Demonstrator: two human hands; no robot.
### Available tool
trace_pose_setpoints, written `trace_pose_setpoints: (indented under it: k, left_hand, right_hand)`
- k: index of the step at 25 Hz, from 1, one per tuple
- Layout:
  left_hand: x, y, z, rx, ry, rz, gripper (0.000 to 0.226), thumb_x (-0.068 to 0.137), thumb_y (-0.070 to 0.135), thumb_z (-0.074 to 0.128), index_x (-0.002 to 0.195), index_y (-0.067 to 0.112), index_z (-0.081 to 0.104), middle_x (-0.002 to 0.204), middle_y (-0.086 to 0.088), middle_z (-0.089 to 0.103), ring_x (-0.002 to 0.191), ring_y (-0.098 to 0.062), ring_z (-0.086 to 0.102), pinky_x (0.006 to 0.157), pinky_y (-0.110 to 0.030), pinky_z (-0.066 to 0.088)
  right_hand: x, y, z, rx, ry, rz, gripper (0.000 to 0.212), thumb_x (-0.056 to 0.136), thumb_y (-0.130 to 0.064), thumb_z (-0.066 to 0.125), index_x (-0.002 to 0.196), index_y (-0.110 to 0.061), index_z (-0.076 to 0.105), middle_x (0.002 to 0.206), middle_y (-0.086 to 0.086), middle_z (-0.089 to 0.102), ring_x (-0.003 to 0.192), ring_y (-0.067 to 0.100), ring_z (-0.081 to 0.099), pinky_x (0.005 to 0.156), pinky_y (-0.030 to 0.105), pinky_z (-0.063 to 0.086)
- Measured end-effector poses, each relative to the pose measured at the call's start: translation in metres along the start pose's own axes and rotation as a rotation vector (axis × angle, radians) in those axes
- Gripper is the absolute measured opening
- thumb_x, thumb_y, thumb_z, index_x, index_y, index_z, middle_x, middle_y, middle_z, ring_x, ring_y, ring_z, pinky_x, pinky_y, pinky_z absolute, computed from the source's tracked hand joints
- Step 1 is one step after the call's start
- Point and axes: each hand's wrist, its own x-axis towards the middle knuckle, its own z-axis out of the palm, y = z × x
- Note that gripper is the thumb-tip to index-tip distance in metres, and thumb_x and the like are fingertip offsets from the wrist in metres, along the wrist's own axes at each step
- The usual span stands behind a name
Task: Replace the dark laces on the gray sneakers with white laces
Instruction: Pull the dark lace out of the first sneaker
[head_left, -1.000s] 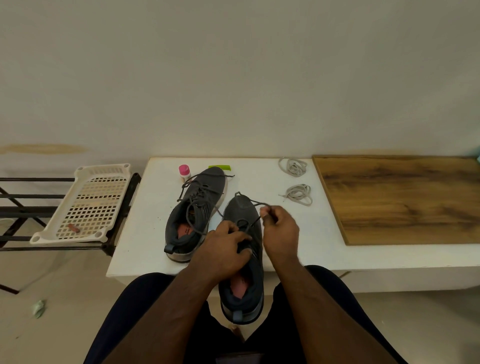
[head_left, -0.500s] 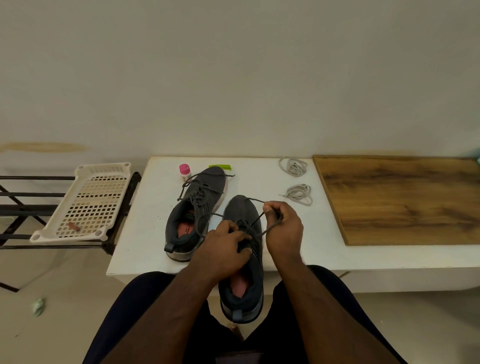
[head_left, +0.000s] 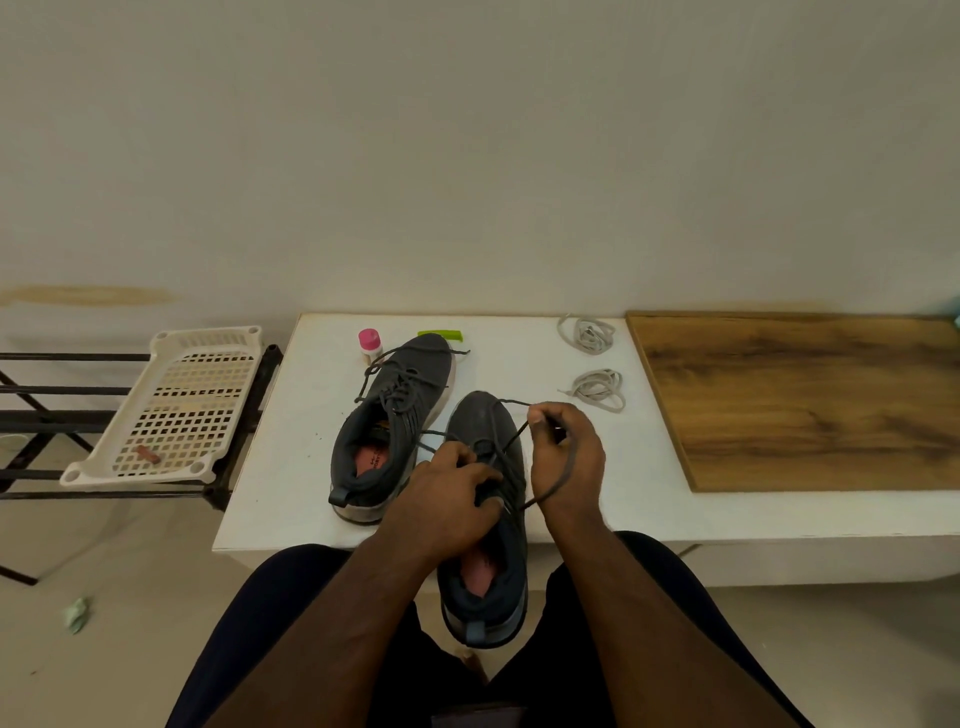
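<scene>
Dark lace (head_left: 511, 439) pinched by right hand (head_left: 566, 457); left hand (head_left: 452, 499) grips sneaker (head_left: 491, 525)

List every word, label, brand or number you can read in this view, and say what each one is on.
None can be read.
Dark print on the pink insole of the far sneaker: too small and blurred.
A faint mark on the pink insole of the near sneaker: too blurred.
The pink-capped bottle and the green object: no text shows.
</scene>
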Motion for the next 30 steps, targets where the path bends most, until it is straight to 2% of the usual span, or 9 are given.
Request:
trace_pose_setpoints:
  k: [5,8,10,13,16,22,26,28,30]
  left_hand:
    - [-0.002,-0.001,0.001,-0.009,0.012,0.007,0.046,0.085,0.053,0.051,0.129,0.040,0.058,0.129,0.008,0.039,0.117,-0.018,0.047,0.103,-0.038,0.044]
    - [-0.001,-0.001,0.000,-0.010,0.001,0.000,0.045,0.087,0.052,0.052,0.130,0.040,0.057,0.133,0.008,0.039,0.121,-0.018,0.046,0.105,-0.039,0.043]
    - [0.000,-0.001,0.000,-0.013,-0.010,-0.005,0.045,0.087,0.052,0.052,0.131,0.040,0.057,0.135,0.008,0.038,0.123,-0.018,0.045,0.106,-0.040,0.043]
    - [-0.001,0.000,0.000,-0.013,-0.004,-0.005,0.046,0.086,0.053,0.052,0.130,0.041,0.057,0.133,0.009,0.038,0.121,-0.018,0.045,0.106,-0.039,0.043]
    - [-0.003,-0.001,0.001,-0.010,-0.005,-0.002,0.046,0.086,0.054,0.049,0.129,0.043,0.057,0.131,0.009,0.038,0.120,-0.017,0.046,0.104,-0.038,0.043]
    - [-0.001,0.001,-0.002,-0.013,-0.020,-0.020,0.045,0.089,0.051,0.053,0.132,0.040,0.056,0.137,0.007,0.036,0.124,-0.019,0.043,0.107,-0.040,0.042]
    - [-0.003,0.001,-0.001,-0.001,-0.003,-0.007,0.044,0.089,0.051,0.053,0.131,0.041,0.056,0.134,0.008,0.037,0.121,-0.018,0.045,0.106,-0.038,0.042]
    - [-0.003,0.001,0.000,0.001,0.002,-0.011,0.044,0.088,0.051,0.052,0.131,0.042,0.056,0.134,0.008,0.038,0.121,-0.019,0.046,0.105,-0.037,0.042]
    - [-0.003,0.002,-0.001,0.006,-0.011,-0.018,0.045,0.089,0.051,0.051,0.132,0.041,0.056,0.137,0.007,0.037,0.123,-0.019,0.045,0.106,-0.038,0.042]
  right_hand:
    - [-0.005,0.011,0.002,-0.289,-0.381,0.200,0.008,0.092,-0.025,0.066,0.095,-0.022,0.072,0.090,-0.007,0.069,0.087,0.012,0.063,0.088,0.029,0.049]
    - [-0.006,0.003,0.002,-0.093,-0.178,0.097,0.017,0.092,-0.017,0.066,0.080,-0.029,0.067,0.085,-0.009,0.068,0.085,0.009,0.062,0.083,0.027,0.049]
    - [-0.002,0.004,0.001,0.063,0.007,0.034,0.014,0.093,-0.015,0.067,0.085,-0.026,0.066,0.089,-0.006,0.068,0.090,0.011,0.063,0.083,0.024,0.049]
    - [-0.002,0.013,0.001,0.012,-0.103,0.115,0.006,0.093,-0.021,0.068,0.098,-0.019,0.069,0.093,-0.007,0.068,0.088,0.008,0.063,0.084,0.023,0.050]
    - [-0.006,0.016,0.005,-0.191,-0.330,0.152,0.008,0.092,-0.023,0.067,0.087,-0.020,0.072,0.078,-0.015,0.064,0.073,-0.003,0.059,0.071,0.005,0.041]
    - [-0.003,-0.001,-0.001,0.104,0.021,-0.090,0.008,0.093,-0.013,0.068,0.089,-0.019,0.071,0.087,-0.013,0.068,0.086,0.001,0.063,0.078,0.011,0.046]
    - [-0.004,0.013,0.001,-0.138,-0.275,0.250,0.019,0.090,-0.033,0.070,0.104,-0.021,0.071,0.090,-0.015,0.068,0.087,-0.001,0.063,0.080,0.013,0.046]
    - [-0.006,0.016,0.006,-0.207,-0.330,0.231,0.015,0.092,-0.030,0.068,0.098,-0.019,0.075,0.090,-0.008,0.073,0.083,0.001,0.064,0.073,0.005,0.042]
    - [-0.005,0.009,0.006,-0.143,-0.202,0.110,0.011,0.093,-0.024,0.067,0.092,-0.019,0.076,0.088,-0.008,0.073,0.079,-0.006,0.061,0.070,-0.001,0.037]
